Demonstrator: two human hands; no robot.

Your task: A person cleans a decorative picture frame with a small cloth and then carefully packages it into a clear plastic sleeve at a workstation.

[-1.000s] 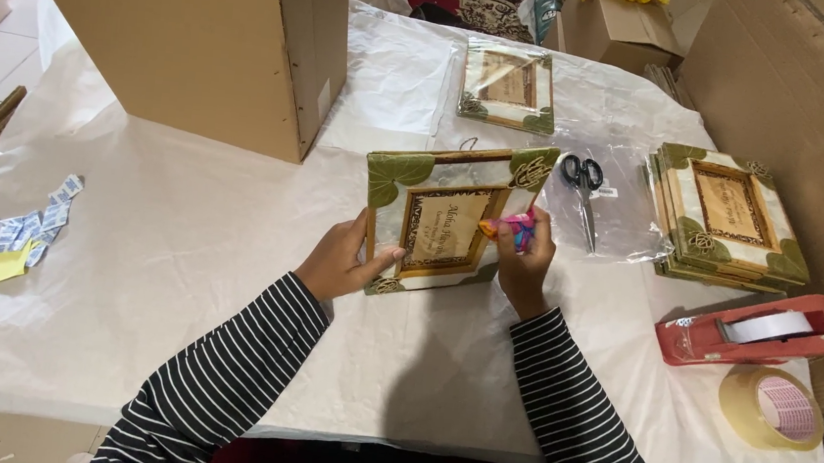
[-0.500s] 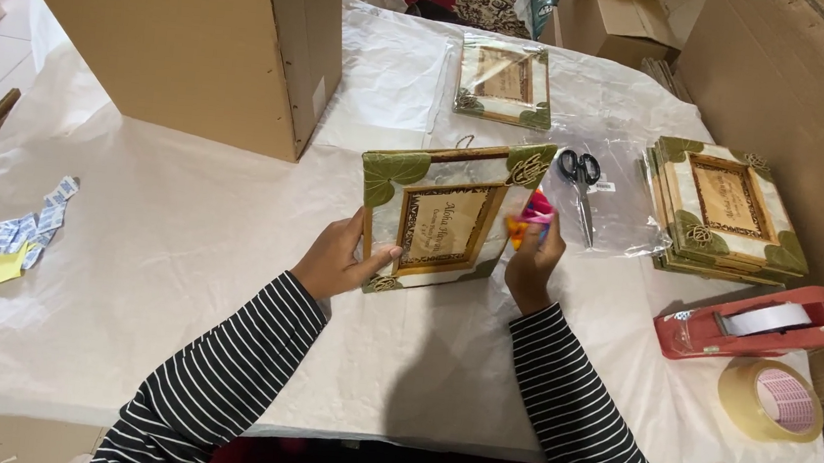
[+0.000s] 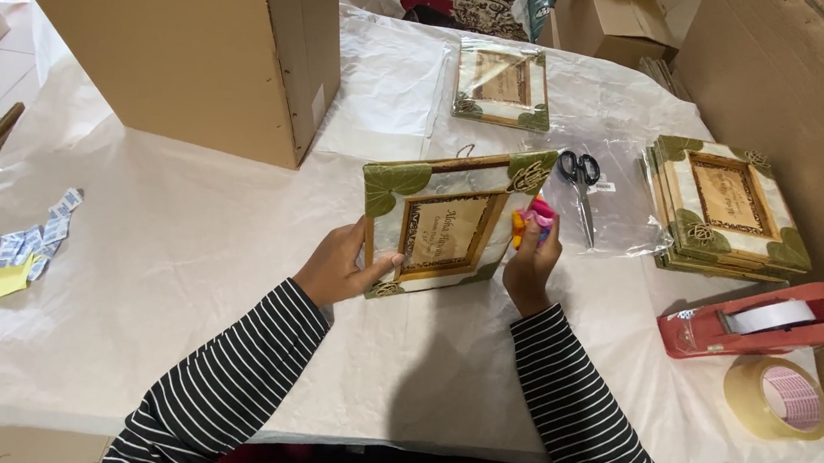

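Note:
My left hand point(image 3: 341, 265) grips the left edge of a decorated frame point(image 3: 448, 220) with green leaf corners and a brown plaque in the middle, tilted up off the white paper-covered table point(image 3: 180, 271). My right hand point(image 3: 532, 262) is at the frame's right edge, closed on a small pink and orange object point(image 3: 532, 218). Both sleeves are black and white striped.
A large cardboard box point(image 3: 181, 33) stands at the back left. Scissors point(image 3: 580, 182) lie on clear plastic by a stack of similar frames point(image 3: 727, 204). Another wrapped frame point(image 3: 502, 82) lies farther back. A red tape dispenser point(image 3: 757, 321) and tape roll point(image 3: 780, 398) sit right. Small sachets point(image 3: 18, 247) lie left.
The frame has been lifted more upright between my hands. My right hand with the pink object has risen slightly along the frame's right edge.

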